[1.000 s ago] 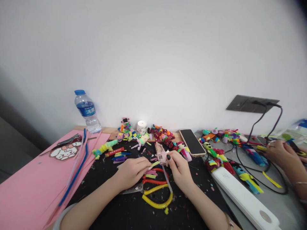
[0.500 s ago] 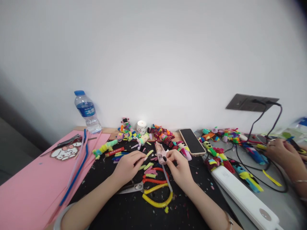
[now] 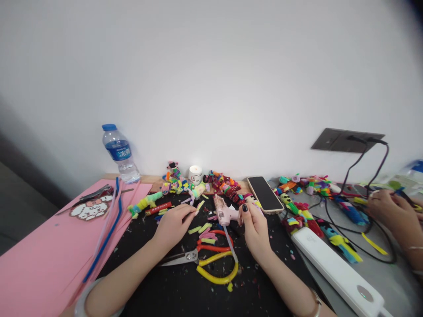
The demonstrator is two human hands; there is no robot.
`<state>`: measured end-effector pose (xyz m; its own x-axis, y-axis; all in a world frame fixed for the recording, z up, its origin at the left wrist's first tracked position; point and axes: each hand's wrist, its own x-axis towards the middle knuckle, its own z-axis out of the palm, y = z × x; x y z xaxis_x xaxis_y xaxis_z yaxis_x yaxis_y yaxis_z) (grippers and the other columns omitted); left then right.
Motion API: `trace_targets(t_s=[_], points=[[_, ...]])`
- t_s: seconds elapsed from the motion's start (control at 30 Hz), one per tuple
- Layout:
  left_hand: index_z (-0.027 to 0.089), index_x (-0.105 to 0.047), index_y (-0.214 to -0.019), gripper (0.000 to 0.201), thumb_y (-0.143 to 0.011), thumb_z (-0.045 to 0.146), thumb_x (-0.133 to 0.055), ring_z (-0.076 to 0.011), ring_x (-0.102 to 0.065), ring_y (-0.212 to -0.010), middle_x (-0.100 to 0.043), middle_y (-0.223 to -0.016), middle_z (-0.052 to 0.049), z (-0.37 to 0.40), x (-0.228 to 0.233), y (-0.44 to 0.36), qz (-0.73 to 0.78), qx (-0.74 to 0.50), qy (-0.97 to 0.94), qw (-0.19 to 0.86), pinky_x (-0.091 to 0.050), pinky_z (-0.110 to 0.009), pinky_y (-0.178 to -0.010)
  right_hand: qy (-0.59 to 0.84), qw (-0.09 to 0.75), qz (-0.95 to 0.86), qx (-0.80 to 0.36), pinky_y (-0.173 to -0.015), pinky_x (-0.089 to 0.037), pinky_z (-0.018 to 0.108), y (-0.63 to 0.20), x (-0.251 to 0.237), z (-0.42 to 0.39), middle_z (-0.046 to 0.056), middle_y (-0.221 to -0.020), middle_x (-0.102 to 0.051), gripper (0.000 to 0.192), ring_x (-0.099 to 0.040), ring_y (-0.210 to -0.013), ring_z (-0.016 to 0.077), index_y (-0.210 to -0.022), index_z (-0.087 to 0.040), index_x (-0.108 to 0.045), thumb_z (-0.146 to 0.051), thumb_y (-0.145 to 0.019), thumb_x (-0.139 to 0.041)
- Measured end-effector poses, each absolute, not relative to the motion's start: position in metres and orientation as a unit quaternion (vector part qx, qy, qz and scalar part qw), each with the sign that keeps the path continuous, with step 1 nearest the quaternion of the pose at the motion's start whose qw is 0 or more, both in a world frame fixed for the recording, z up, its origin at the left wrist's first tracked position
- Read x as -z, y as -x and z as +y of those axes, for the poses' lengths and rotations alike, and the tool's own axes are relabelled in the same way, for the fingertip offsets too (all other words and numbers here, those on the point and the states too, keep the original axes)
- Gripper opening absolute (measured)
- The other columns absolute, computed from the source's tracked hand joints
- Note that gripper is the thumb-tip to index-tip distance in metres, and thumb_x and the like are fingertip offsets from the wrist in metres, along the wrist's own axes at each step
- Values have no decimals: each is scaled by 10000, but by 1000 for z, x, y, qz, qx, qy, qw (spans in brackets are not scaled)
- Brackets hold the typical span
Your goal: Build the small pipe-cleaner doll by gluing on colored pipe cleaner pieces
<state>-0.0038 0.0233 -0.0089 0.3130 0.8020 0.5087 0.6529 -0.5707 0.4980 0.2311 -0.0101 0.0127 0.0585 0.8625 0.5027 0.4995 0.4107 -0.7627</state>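
Soft, even light fills the scene; the white wall (image 3: 211, 79) is bright, greying towards 9 o'clock and darkening to a vignette at the 1 o'clock corner. Shadows are faint: only a weak one under the bottle (image 3: 119, 154) and along the bench (image 3: 185, 286) edge. The black mat swallows detail, while the white box (image 3: 333, 268) at 4 o'clock is near overexposed. Wide-angle distortion bends the edges, so the pink sheet (image 3: 39, 255) at 8 o'clock stretches outward. The centre is fairly sharp; a hand (image 3: 390, 211) at 3 o'clock is slightly smeared.
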Motion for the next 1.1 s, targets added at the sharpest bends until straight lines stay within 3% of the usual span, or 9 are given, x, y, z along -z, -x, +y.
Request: trace_targets(t_s=[0.2, 0.47, 0.67, 0.8, 1.0, 1.1], points=[[187, -681, -929, 183, -886, 170, -504, -164, -653, -798, -701, -897, -43, 22, 2, 4, 393, -300, -857, 146, -502, -247, -713, 502, 523, -656, -211, -541, -337, 279, -230, -11, -9, -24, -600, -442, 350, -429, -568, 148, -669, -221, -421, -382, -972, -351], [199, -668, -980, 260, -793, 106, -514, -131, -600, -638, -675, -927, -24, 17, -2, 4, 401, -258, -864, 161, -454, -224, -606, 508, 510, -661, -212, -529, -336, 268, -231, -10, -9, -25, -605, -442, 320, -427, -556, 139, -672, -216, -435, -336, -961, -367], [197, -661, -974, 351, -703, 50, -492, -140, -607, -677, -669, -954, -21, 13, -5, 6, 384, -257, -868, 181, -451, -224, -620, 520, 472, -696, -152, -507, -295, 264, -234, -9, -7, -30, -558, -405, 367, -396, -530, 128, -574, -213, -377, -295, -930, -401], [194, -657, -977, 314, -734, 70, -502, -157, -624, -757, -665, -936, -24, 13, -6, 6, 370, -262, -872, 186, -463, -235, -677, 523, 456, -705, -147, -492, -286, 258, -235, -8, -6, -33, -536, -390, 386, -390, -508, 120, -546, -211, -353, -279, -923, -400], [185, -659, -983, 351, -749, 23, -452, -162, -621, -851, -665, -957, -41, 14, -4, 3, 330, -274, -882, 196, -458, -240, -760, 500, 497, -693, -151, -567, -390, 236, -233, -9, -2, 3, -717, -543, 155, -501, -639, 137, -713, -199, -486, -185, -863, -448], [183, -665, -981, 381, -717, 8, -453, -164, -623, -817, -675, -920, -39, 12, -5, 3, 314, -254, -892, 204, -459, -240, -743, 497, 494, -695, -160, -580, -408, 233, -232, -8, -1, 10, -736, -563, 139, -519, -653, 140, -712, -199, -495, -178, -846, -467]])
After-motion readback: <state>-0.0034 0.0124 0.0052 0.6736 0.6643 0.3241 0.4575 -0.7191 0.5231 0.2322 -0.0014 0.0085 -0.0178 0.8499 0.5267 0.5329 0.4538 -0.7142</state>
